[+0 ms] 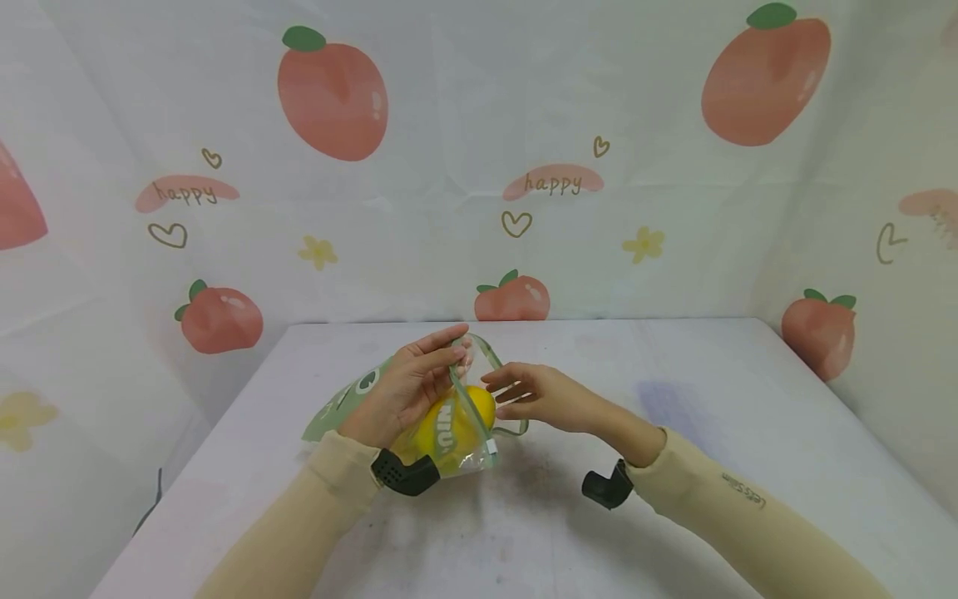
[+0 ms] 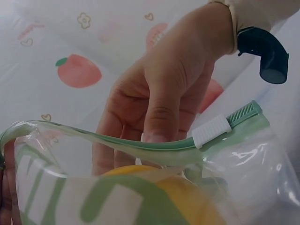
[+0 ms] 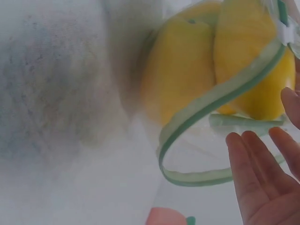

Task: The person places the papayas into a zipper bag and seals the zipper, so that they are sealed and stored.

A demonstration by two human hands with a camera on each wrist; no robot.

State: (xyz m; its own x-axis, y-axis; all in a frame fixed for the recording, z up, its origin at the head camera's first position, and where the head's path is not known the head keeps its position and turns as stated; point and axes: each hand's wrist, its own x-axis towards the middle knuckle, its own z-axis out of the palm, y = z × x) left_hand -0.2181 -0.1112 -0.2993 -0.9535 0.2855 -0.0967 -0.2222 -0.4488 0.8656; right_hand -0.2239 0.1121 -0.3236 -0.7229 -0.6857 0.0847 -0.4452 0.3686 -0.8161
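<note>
My left hand (image 1: 404, 387) holds a clear zip bag (image 1: 467, 453) by its mouth, with fingers up behind the green rim. The bag has green lettering, a white slider (image 2: 211, 131) and a green printed panel (image 1: 337, 409) to the left. Inside lie yellow, lemon-like fruits (image 3: 180, 65); at least two show in the right wrist view. At the opening is my right hand (image 1: 557, 398), fingers fairly straight and slightly apart, close to the front fruit (image 1: 481, 403). Whether these fingers touch the fruit cannot be told. No object shows between them.
A white tabletop (image 1: 524, 532) lies beneath, with a bluish smudge (image 1: 677, 408) on the right. Behind and at the sides hangs a white cloth (image 1: 449, 100) printed with peaches. Each wrist wears a black camera mount (image 1: 609, 485). A dark cord (image 1: 150, 503) lies at the left edge.
</note>
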